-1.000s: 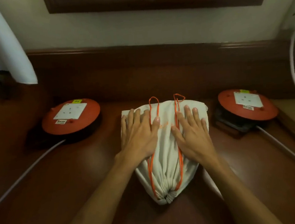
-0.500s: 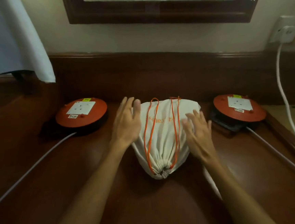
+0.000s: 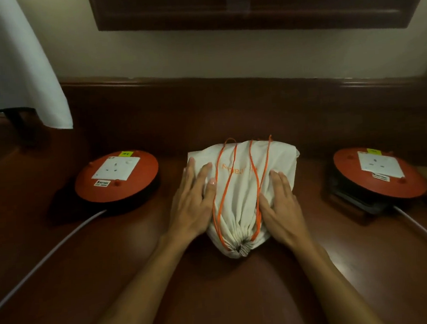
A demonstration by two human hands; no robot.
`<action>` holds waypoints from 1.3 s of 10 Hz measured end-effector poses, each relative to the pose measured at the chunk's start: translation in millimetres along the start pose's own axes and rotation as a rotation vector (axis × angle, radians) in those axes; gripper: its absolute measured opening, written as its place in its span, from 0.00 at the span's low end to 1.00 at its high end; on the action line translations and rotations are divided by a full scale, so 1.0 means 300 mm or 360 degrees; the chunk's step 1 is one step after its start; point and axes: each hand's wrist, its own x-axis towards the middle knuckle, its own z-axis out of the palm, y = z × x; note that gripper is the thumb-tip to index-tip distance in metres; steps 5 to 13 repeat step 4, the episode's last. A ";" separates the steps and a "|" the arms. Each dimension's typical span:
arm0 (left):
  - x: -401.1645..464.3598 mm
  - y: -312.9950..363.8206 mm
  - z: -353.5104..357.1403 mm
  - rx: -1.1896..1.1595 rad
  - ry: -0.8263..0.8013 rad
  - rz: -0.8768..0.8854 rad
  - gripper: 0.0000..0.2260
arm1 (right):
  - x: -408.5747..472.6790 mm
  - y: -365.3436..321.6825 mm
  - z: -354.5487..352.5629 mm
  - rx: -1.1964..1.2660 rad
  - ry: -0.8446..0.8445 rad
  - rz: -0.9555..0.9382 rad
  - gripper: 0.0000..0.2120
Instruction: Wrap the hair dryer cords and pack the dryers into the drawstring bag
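Note:
A white drawstring bag point(image 3: 243, 185) lies full and bulging on the dark wooden table point(image 3: 218, 290), its gathered mouth pointing toward me. Orange drawstrings point(image 3: 254, 173) run in loops along its top. My left hand point(image 3: 194, 202) rests flat against the bag's left side, fingers straight. On the bag's right side my right hand point(image 3: 282, 205) presses with straight fingers. The hair dryers are hidden; no dryer shows outside the bag.
Two orange cable reels with sockets sit on the table, one at the left point(image 3: 117, 180) and one at the right point(image 3: 378, 173), each trailing a grey cable toward me. A white cloth point(image 3: 10, 63) hangs at the upper left. A wooden ledge and wall stand behind the bag.
Both hands lifted off the bag's top, spread apart, and now press against its sides. The view has tilted up and the bag sits a bit farther from me.

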 end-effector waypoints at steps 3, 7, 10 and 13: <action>0.026 -0.040 0.017 -0.0600 0.0160 0.0015 0.28 | 0.003 -0.009 -0.036 0.0616 0.0203 0.0139 0.27; -0.021 -0.023 -0.029 -0.0682 0.0153 -0.0109 0.27 | -0.029 -0.014 -0.078 0.0964 0.0479 0.0249 0.22; -0.021 -0.023 -0.029 -0.0682 0.0153 -0.0109 0.27 | -0.029 -0.014 -0.078 0.0964 0.0479 0.0249 0.22; -0.021 -0.023 -0.029 -0.0682 0.0153 -0.0109 0.27 | -0.029 -0.014 -0.078 0.0964 0.0479 0.0249 0.22</action>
